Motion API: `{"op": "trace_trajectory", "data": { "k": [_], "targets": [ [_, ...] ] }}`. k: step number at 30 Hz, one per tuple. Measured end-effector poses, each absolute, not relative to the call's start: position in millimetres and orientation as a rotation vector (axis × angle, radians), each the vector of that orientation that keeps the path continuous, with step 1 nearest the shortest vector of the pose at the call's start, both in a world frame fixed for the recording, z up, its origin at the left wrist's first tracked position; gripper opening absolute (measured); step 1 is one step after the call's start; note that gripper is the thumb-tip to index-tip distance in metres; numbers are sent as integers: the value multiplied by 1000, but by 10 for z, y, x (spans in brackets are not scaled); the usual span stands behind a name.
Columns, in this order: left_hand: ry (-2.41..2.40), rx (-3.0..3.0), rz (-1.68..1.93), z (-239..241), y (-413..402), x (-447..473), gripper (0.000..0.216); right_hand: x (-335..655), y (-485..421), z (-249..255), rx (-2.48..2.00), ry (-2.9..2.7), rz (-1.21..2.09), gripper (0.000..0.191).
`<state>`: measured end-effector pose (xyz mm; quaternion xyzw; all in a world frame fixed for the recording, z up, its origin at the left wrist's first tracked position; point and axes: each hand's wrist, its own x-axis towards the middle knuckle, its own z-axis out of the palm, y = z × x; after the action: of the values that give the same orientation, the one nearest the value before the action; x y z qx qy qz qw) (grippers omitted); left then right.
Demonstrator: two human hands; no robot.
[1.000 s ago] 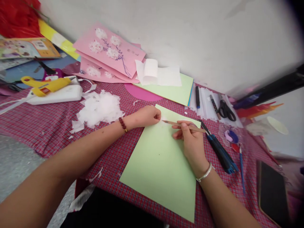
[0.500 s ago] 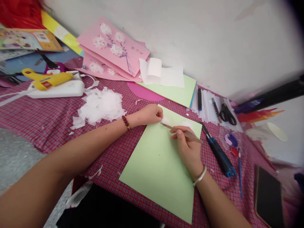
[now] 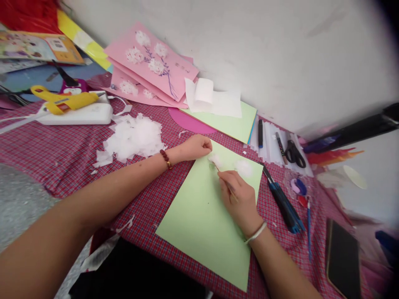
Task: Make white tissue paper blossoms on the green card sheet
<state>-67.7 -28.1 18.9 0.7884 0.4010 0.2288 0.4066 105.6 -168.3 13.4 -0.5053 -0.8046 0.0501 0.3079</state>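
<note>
A light green sheet of paper [image 3: 205,216] lies on the red checked cloth in front of me. My right hand [image 3: 238,197] rests on it and is closed on a thin brown paintbrush [image 3: 222,178], whose tip touches the sheet near its top left corner. Two small white tissue tufts [image 3: 243,167] sit on the sheet's upper edge. My left hand [image 3: 195,147] is curled into a loose fist at that top left corner, fingers pinched by one white tuft. I cannot make out what it pinches.
A pile of white tissue scraps [image 3: 132,137] lies to the left, beyond it a yellow glue gun [image 3: 64,101] on a white block. Pink flower cards [image 3: 152,64] lean on the wall. Blue pens [image 3: 285,205], scissors [image 3: 293,151] and a dark phone [image 3: 343,257] lie to the right.
My right hand swung the brush from lying nearly flat and pointing left to a steeper hold, tip down on the sheet. The left hand stayed at the corner.
</note>
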Motion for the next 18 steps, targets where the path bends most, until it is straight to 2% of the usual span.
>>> {"op": "trace_trajectory", "data": {
  "k": [4,9,13,18],
  "targets": [
    [983,1945,584,246,-293,-694,16,1071,-1713,164,-1330,-2078,175,19],
    [1007,1869,662,681,-277,-960,14,1150,-1677,117,-1337,-1384,640,16],
    [1142,1927,640,1105,-342,-1583,10,1182,-1642,104,-1364,-1066,950,21],
    [1436,2048,488,1136,-839,-2579,12,1222,-1604,31,-1471,-1116,936,14]
  ]
}}
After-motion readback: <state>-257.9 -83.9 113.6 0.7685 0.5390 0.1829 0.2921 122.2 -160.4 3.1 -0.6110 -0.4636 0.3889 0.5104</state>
